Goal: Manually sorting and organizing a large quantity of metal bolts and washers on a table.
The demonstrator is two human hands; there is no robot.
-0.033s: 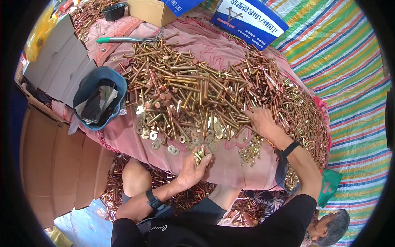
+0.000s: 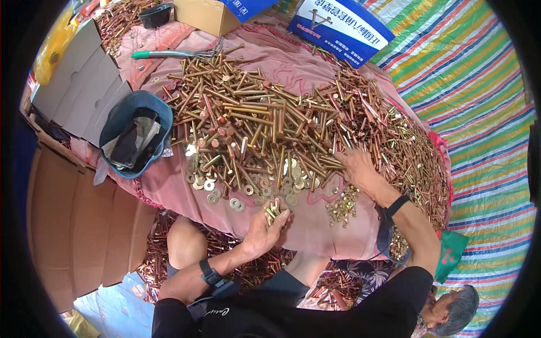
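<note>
My left hand (image 2: 265,230) is closed around several short brass-coloured metal pieces (image 2: 273,211), held low over the near edge of the pink cloth (image 2: 304,225). Just beyond it lie loose flat washers (image 2: 236,204). My right hand (image 2: 360,169) reaches to the near right side of a heap of long brass-coloured bolts (image 2: 253,112). Its fingers curl down among the bolts, and whatever lies between them is hidden. Close below that hand sits a small pile of brass-coloured nuts (image 2: 341,207).
At left stand a blue tub (image 2: 163,112) and cardboard sheets (image 2: 84,225). A green-handled metal tool (image 2: 169,54) lies behind the heap, near a blue-and-white box (image 2: 341,31). More hardware (image 2: 417,163) covers the right side. Another person (image 2: 451,310) is at lower right.
</note>
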